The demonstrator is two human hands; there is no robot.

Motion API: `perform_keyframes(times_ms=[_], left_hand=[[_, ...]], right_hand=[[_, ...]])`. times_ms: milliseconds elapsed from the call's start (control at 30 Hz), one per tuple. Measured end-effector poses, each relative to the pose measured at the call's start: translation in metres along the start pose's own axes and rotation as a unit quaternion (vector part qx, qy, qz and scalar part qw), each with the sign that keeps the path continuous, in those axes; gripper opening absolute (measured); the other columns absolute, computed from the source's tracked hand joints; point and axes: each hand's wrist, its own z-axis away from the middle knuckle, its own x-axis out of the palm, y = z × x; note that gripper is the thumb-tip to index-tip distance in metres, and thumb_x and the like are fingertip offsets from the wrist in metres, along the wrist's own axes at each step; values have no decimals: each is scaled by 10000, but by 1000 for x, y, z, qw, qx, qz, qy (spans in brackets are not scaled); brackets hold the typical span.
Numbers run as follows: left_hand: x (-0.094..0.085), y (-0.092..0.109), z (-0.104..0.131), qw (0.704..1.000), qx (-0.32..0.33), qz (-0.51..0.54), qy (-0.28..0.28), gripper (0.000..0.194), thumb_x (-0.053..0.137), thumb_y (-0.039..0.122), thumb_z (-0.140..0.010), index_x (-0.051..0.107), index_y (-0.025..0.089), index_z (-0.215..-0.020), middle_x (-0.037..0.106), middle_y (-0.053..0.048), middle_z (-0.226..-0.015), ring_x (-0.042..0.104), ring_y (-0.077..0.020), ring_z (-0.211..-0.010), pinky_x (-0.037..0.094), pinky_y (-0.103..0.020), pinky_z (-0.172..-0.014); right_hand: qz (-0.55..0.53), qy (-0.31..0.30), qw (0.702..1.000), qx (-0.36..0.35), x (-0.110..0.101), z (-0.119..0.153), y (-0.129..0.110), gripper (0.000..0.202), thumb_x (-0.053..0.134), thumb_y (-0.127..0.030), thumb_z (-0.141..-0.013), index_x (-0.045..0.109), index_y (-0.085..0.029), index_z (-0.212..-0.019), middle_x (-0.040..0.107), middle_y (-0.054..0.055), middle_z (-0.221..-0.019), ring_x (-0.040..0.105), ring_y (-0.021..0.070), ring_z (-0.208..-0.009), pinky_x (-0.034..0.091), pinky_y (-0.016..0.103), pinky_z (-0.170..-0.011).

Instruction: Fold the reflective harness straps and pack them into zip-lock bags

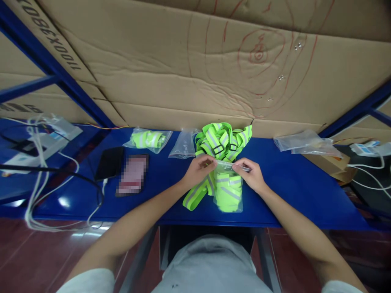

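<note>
A clear plastic bag [228,193] with a folded neon-green and grey reflective strap inside hangs by its top edge between my two hands, near the table's front edge. My left hand [201,169] pinches the bag's upper left corner. At the upper right corner, the fingers of my right hand [249,173] are closed on the same edge. Just behind the bag lies a loose heap of green reflective straps [218,140] with black buckles, and one strap loop extends to the left of the bag.
Further left are a filled bag [148,139], a flat clear bag [185,143], a black power bank [109,163], a blurred phone [132,175] and white cables. Clear bags [305,143] and an open cardboard box [332,162] lie right. Cardboard [152,53] stands behind the blue table [290,191].
</note>
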Motion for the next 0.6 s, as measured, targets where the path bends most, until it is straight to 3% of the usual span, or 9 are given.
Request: perform_keyframes(times_ms=[267,400,500,600], left_hand=[[1,-4,5,996,33,-74,-27,372,704,523,-927,734,153,-918,722,-54,-825,632,-150,-712,463,-246,-630],[-2,5,4,983,77,-162,-32,341,592,473,-1003,725,162,-965,736,-68,-871,655,-164,-745,491,-259,-650],[-18,19,-4,956,127,-263,-29,260,526,343,-1017,730,188,-1061,742,-110,-1084,682,-224,-1014,529,-339,-895],[-47,30,-14,912,150,-381,-19,277,562,186,-908,702,197,-1146,673,-137,-1303,566,-307,-1299,397,-471,-1144]], right_hand=[[12,-11,1000,-10,2,4,-3,384,761,-574,-834,719,-195,-793,698,22,-692,602,156,-612,479,281,-572],[29,-2,999,-14,-1,3,-1,358,776,-547,-830,743,-191,-806,712,26,-712,605,154,-613,479,280,-581],[44,41,998,-13,-13,-3,4,334,789,-519,-829,759,-186,-817,744,40,-777,636,168,-669,496,288,-631],[67,122,990,-12,-30,-14,13,332,749,-510,-868,751,-178,-851,734,41,-798,629,174,-718,484,292,-669]])
